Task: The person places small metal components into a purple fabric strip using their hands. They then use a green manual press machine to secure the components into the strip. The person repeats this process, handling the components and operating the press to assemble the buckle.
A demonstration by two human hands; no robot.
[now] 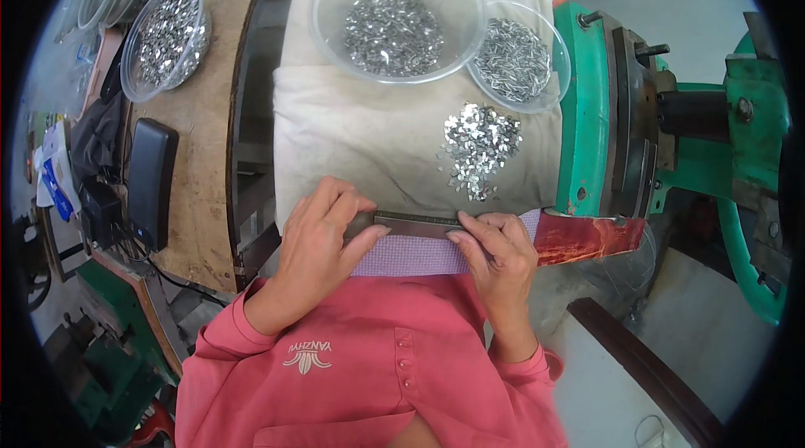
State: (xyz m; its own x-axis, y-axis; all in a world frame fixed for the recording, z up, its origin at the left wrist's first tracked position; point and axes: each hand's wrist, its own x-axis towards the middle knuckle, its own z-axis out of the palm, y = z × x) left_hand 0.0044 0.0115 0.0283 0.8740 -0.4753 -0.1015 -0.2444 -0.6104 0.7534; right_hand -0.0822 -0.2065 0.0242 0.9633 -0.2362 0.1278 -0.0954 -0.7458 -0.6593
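A narrow dark metal bar [415, 224], with a row of fine marks or slots along its upper edge, lies level near the front edge of a cloth-covered surface [360, 129]. My left hand [314, 243] pinches its left end between thumb and fingers. At the other end, my right hand [503, 259] grips the bar the same way. Just beyond the right hand is a loose heap of small shiny flat metal pieces [482, 146] on the cloth. Whether any pieces sit in the bar is too small to tell.
A large clear bowl [323, 37] of small metal pieces stands at the back, beside a smaller clear tub [563, 62] of slim metal pieces. On the right is a green machine [584, 113]. A wooden table [205, 138] at left bears another filled bowl [130, 83] and a black box [153, 184].
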